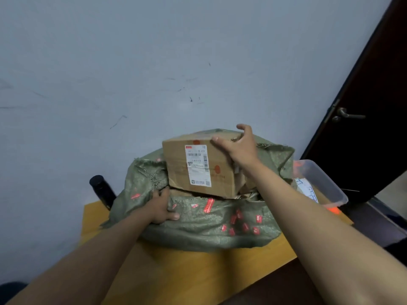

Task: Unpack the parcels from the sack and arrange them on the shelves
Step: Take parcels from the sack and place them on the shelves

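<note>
A green woven sack with red printed marks lies on a yellow table, its mouth facing me. A brown cardboard parcel with a white shipping label sticks out of the mouth, tilted. My right hand grips the parcel's upper right corner, thumb on the front face and fingers over the top. My left hand holds the sack's lower lip just under the parcel, fingers curled into the fabric. More cardboard shows inside the sack, mostly hidden.
A clear plastic bin with papers stands right of the sack. A black cylinder leans behind the sack at the left. A pale wall rises close behind the table. A dark door with a handle is at the right.
</note>
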